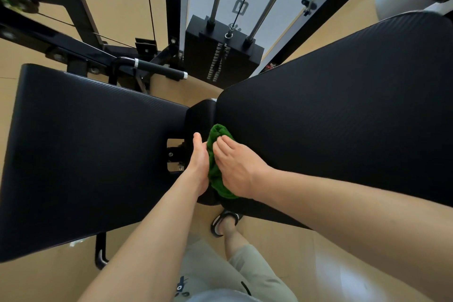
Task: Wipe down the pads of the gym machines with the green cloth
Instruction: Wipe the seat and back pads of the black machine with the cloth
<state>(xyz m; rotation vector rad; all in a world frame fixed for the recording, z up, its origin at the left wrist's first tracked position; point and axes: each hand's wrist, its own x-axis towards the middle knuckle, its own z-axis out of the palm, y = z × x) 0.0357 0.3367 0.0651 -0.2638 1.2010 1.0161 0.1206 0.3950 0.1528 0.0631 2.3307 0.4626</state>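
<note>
Bare forearms, pale khaki shorts [247,270] (small dark logo) — black slide sandal [226,222].
</note>
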